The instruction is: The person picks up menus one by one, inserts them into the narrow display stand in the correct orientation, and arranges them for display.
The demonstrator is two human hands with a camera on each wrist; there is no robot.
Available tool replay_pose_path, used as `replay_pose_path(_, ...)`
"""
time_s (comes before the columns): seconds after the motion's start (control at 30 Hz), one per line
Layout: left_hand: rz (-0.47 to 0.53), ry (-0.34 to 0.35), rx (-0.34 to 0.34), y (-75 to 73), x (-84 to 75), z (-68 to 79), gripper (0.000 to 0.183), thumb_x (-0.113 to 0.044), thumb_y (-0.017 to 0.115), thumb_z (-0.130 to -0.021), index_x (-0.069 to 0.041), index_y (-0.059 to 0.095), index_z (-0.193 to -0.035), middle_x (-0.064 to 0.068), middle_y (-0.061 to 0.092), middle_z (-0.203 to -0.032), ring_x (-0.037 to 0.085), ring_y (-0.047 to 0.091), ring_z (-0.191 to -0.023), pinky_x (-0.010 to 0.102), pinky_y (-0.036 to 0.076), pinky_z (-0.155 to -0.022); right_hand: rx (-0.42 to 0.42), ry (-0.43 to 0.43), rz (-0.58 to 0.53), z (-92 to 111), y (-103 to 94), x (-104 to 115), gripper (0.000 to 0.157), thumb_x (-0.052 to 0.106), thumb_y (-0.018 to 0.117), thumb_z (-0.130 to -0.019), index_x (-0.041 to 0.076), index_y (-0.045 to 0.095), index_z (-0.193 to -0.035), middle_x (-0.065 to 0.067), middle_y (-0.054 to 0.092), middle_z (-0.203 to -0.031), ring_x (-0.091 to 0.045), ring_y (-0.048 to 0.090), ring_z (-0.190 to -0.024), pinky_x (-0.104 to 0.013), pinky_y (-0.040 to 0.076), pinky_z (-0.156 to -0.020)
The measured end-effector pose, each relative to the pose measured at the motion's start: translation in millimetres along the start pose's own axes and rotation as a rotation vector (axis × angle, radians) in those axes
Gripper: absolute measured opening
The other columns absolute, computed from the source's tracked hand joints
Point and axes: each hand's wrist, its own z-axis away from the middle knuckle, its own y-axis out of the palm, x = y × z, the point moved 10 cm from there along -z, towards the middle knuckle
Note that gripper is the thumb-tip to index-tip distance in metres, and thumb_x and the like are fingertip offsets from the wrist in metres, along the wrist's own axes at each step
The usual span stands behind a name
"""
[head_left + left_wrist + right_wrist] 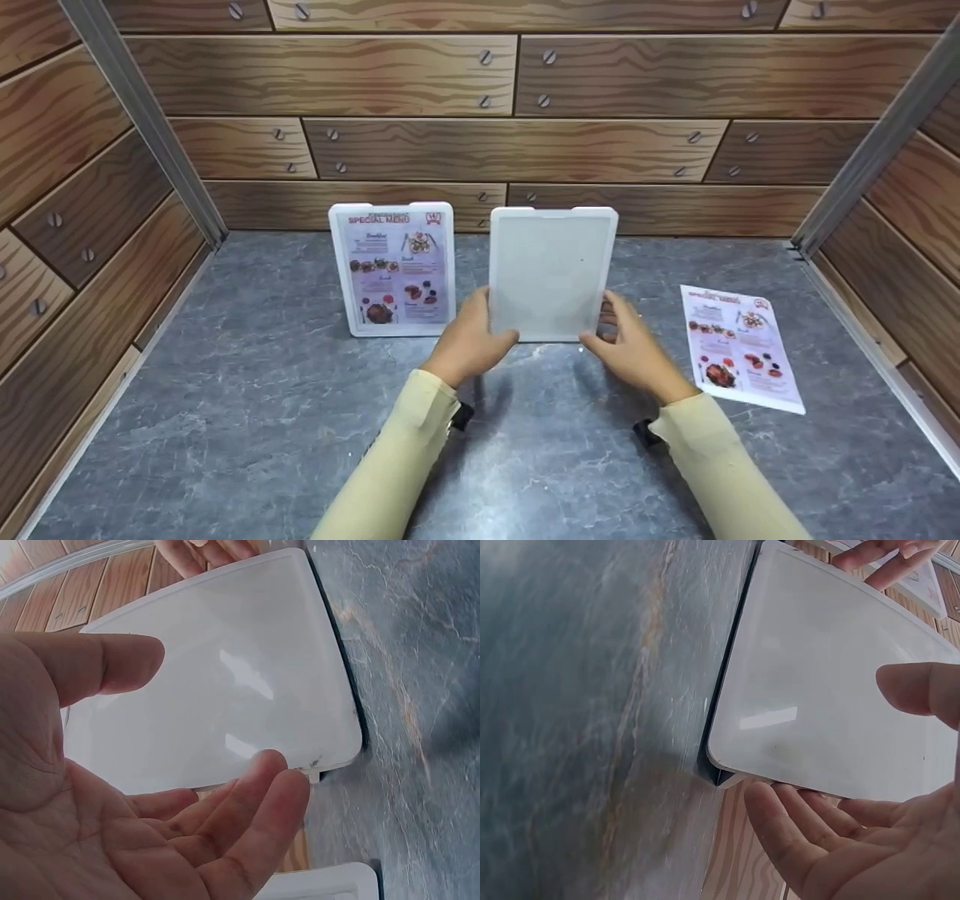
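Observation:
A blank white menu stand (551,277) stands upright on the table in the middle of the head view, its front panel glossy. My left hand (472,341) is at its lower left side, thumb apart from the panel and fingertips at the side edge in the left wrist view. On the opposite side, my right hand (634,349) has its fingers (780,821) along the lower right edge, with the thumb held off the front. To the left is a second white stand (341,300) with a menu sheet (394,274) showing in it.
A loose printed menu sheet (742,349) lies on the grey marbled table (247,420) to the right. Wood-patterned walls (420,75) enclose the table at the back and both sides, with metal posts (142,112) at the corners.

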Motion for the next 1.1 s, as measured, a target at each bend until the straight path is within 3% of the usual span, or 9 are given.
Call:
replay_pose_path(0.2,-0.012,0.007,-0.006,-1.9,-2.4,1.6,0.088,-0.032,0.067,-0.093,0.0,0.022,-0.161,0.02,0.033,-0.164,0.035,0.039,-0.147,0.046,0.031,-0.121,0.003,-0.008,0.006,0,0.1,0,0.08,0.008,0.069,-0.098,-0.007,0.019,-0.159,-0.033,0.033,-0.155,-0.048,0.041,-0.141,-0.057,0.042,-0.112)
replay_pose_path(0.33,-0.007,0.003,-0.02,-4.0,-3.6,1.9,0.085,-0.03,0.069,-0.094,0.0,0.025,-0.16,0.02,0.04,-0.159,0.035,0.045,-0.143,0.046,0.036,-0.119,0.004,-0.018,-0.001,-1,-2.4,-2,0.079,0.007,0.068,-0.098,-0.007,0.02,-0.159,-0.033,0.037,-0.153,-0.048,0.043,-0.14,-0.057,0.042,-0.112)
replay_pose_path(0.47,-0.006,-0.021,-0.071,-8.9,-2.9,4.1,0.073,-0.027,0.07,-0.094,-0.003,0.036,-0.154,0.017,0.061,-0.131,0.031,0.063,-0.112,0.046,0.052,-0.097,-0.001,-0.075,0.052,-2,-7.8,-4,0.068,0.005,0.068,-0.098,-0.01,0.033,-0.154,-0.032,0.048,-0.144,-0.047,0.049,-0.133,-0.058,0.044,-0.109)
replay_pose_path(0.57,-0.024,0.008,-0.083,-8.8,-8.0,5.6,0.056,-0.026,0.069,-0.095,-0.006,0.049,-0.142,0.01,0.065,-0.105,0.024,0.061,-0.085,0.043,0.052,-0.079,-0.014,-0.124,0.21,-1,-17.1,-4,0.052,0.008,0.068,-0.098,-0.009,0.05,-0.143,-0.029,0.056,-0.136,-0.046,0.053,-0.129,-0.06,0.044,-0.108)
replay_pose_path(0.63,-0.044,0.053,-0.062,-5.5,-13.2,6.0,0.044,-0.026,0.068,-0.095,-0.007,0.057,-0.133,0.006,0.064,-0.098,0.02,0.058,-0.079,0.04,0.051,-0.076,-0.028,-0.127,0.344,0,-26.5,-6,0.045,0.013,0.068,-0.097,-0.007,0.058,-0.136,-0.028,0.058,-0.133,-0.047,0.054,-0.127,-0.061,0.042,-0.108)
replay_pose_path(0.73,-0.073,0.112,0.0,2.8,-18.2,7.2,0.034,-0.026,0.068,-0.096,-0.008,0.064,-0.125,0.001,0.065,-0.094,0.016,0.058,-0.078,0.038,0.051,-0.077,-0.047,-0.072,0.496,2,-43.0,-15,0.045,0.018,0.068,-0.096,-0.009,0.06,-0.131,-0.033,0.056,-0.133,-0.052,0.052,-0.127,-0.064,0.039,-0.108)
replay_pose_path(0.87,-0.097,0.138,0.088,13.5,-19.6,10.1,0.034,-0.027,0.068,-0.098,-0.008,0.066,-0.126,-0.002,0.065,-0.093,0.014,0.059,-0.077,0.037,0.051,-0.077,-0.047,0.127,0.613,6,-62.1,-41,0.063,0.029,0.067,-0.094,-0.019,0.05,-0.132,-0.046,0.046,-0.133,-0.062,0.044,-0.125,-0.07,0.037,-0.105)
replay_pose_path(1.0,-0.113,0.14,0.163,21.9,-18.8,12.0,0.036,-0.03,0.07,-0.097,-0.009,0.067,-0.126,-0.003,0.067,-0.094,0.014,0.06,-0.078,0.037,0.052,-0.077,0.03,0.329,0.652,14,-66.2,-69,0.078,0.041,0.062,-0.095,-0.023,0.042,-0.134,-0.051,0.037,-0.135,-0.066,0.037,-0.127,-0.074,0.035,-0.102)
replay_pose_path(1.1,-0.135,0.149,0.195,25.4,-18.8,12.3,0.035,-0.032,0.07,-0.097,-0.011,0.068,-0.124,-0.003,0.068,-0.096,0.013,0.062,-0.08,0.036,0.053,-0.078,0.066,0.355,0.652,16,-63.1,-76,0.08,0.044,0.061,-0.095,-0.023,0.042,-0.136,-0.05,0.037,-0.137,-0.065,0.038,-0.128,-0.074,0.036,-0.102)
